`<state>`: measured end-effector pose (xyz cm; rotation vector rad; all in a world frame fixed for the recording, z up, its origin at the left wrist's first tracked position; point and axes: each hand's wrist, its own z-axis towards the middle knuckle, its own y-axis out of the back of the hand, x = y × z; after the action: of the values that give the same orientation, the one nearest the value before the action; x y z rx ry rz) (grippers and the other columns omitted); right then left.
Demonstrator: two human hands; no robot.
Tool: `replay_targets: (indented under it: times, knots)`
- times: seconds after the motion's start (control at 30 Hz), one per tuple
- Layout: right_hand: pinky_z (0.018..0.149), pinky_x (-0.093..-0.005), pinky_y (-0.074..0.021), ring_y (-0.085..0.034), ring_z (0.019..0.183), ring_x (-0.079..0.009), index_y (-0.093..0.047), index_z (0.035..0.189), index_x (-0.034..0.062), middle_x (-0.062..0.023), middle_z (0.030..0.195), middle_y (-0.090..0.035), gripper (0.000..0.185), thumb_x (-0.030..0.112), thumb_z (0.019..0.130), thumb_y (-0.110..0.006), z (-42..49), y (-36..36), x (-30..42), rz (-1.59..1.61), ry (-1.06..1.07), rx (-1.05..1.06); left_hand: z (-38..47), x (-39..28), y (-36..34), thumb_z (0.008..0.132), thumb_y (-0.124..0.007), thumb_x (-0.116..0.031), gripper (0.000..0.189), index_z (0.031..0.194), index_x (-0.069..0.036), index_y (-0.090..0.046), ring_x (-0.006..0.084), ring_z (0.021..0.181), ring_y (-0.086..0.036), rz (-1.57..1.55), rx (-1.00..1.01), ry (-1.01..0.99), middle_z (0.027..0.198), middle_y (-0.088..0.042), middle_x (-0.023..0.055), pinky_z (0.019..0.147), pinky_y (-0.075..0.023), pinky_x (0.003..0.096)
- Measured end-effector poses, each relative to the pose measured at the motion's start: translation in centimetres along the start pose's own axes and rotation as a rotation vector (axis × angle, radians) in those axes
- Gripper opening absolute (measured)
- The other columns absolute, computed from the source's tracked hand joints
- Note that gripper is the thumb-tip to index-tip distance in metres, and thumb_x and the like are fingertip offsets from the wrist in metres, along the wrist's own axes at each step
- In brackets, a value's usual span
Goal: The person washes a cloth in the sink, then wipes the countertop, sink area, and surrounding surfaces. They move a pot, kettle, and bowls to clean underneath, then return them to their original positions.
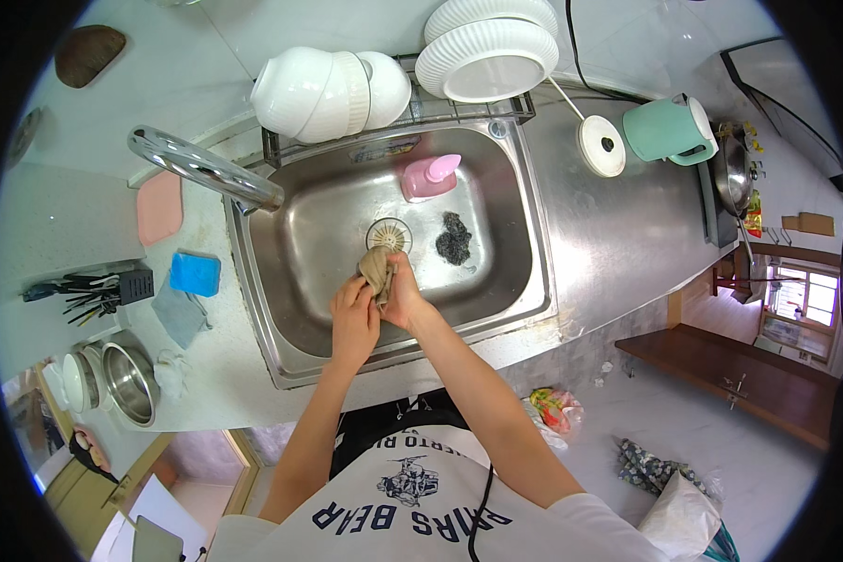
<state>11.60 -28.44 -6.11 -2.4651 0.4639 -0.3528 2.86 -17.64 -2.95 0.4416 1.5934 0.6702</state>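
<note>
Over the near part of a stainless steel sink (309, 232), my left hand (355, 309) and my right hand (402, 291) both grip a bunched brown-beige cloth (376, 270). The cloth hangs just in front of the drain strainer (389, 235) and partly overlaps it. On the basin floor to the right lies a dark scouring pad or scrap of mesh (454, 239). Behind it is a pink bottle with a pump or cap (428, 179). A chrome faucet (204, 168) reaches in from the left; no water is seen running from it.
White bowls (316, 91) and ribbed plates (488, 63) fill a wire rack behind the sink. Left are a blue sponge (195, 274), a grey cloth (181, 316), a utensil holder (135, 286) and a steel bowl (130, 383). A mint-green kettle (660, 130) stands on the right counter.
</note>
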Motion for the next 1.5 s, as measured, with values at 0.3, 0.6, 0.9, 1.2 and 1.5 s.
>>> replay_targets:
  times: [0.3, 0.6, 0.9, 1.2, 1.5]
  knots:
    - [0.045, -0.0188, -0.0405, -0.047, 0.050, -0.0075, -0.061, 0.089, 0.0097, 0.0036, 0.067, -0.049, 0.023, 0.026, 0.087, -0.078, -1.6, 0.8, -0.4, 0.133, -0.198, 0.135, 0.6, 4.2, 2.1, 0.097, -0.061, -0.029, 0.028, 0.114, -0.007, -0.066, 0.0219, 0.106, -0.064, -1.197, -0.276, 0.581, 0.106, -0.070, 0.0053, 0.103, -0.0452, 0.0465]
    - [0.043, -0.0200, -0.0247, -0.029, 0.047, -0.0069, -0.054, 0.102, 0.0057, 0.0037, 0.072, -0.040, 0.029, 0.028, 0.093, -0.069, -6.1, -6.8, -2.6, 1.231, -0.323, 0.520, 4.6, -1.0, -2.0, 0.100, -0.057, -0.031, 0.021, 0.093, -0.011, -0.061, 0.0182, 0.085, -0.066, -2.412, 0.335, 0.582, 0.088, -0.067, 0.0014, 0.090, -0.0531, 0.0382]
    - [0.035, -0.0198, -0.0140, -0.023, 0.042, -0.0030, -0.050, 0.087, 0.0129, 0.0062, 0.065, -0.037, 0.031, 0.036, 0.092, -0.070, -5.1, -2.3, 1.9, 0.212, -0.593, 0.346, 9.4, -0.3, 1.4, 0.100, -0.061, -0.037, 0.040, 0.071, -0.017, -0.043, 0.0066, 0.059, -0.043, -1.825, 0.563, 1.096, 0.062, -0.040, -0.0056, 0.087, -0.0550, 0.0394]
    - [0.034, -0.0238, -0.0202, -0.032, 0.041, -0.0059, -0.052, 0.086, 0.0104, 0.0037, 0.060, -0.043, 0.024, 0.025, 0.086, -0.071, -5.0, -4.4, 2.5, -0.867, -0.119, 0.022, 11.6, -2.4, 2.2, 0.104, -0.052, -0.043, 0.043, 0.076, -0.010, -0.047, 0.0118, 0.053, -0.041, -0.995, 0.490, 0.757, 0.060, -0.040, -0.0030, 0.055, -0.0424, 0.0283]
    - [0.082, -0.0519, -0.0548, -0.068, 0.096, -0.0451, -0.072, 0.097, -0.0014, -0.0288, 0.098, -0.070, 0.032, 0.027, 0.083, -0.068, 0.2, -0.1, -3.4, -1.514, 0.464, -0.499, 8.7, 4.1, -6.9, 0.107, -0.043, -0.042, 0.052, 0.086, 0.002, -0.060, 0.0175, 0.055, -0.055, -0.385, -0.087, 0.643, 0.060, -0.054, 0.0093, 0.058, -0.0465, 0.0370]
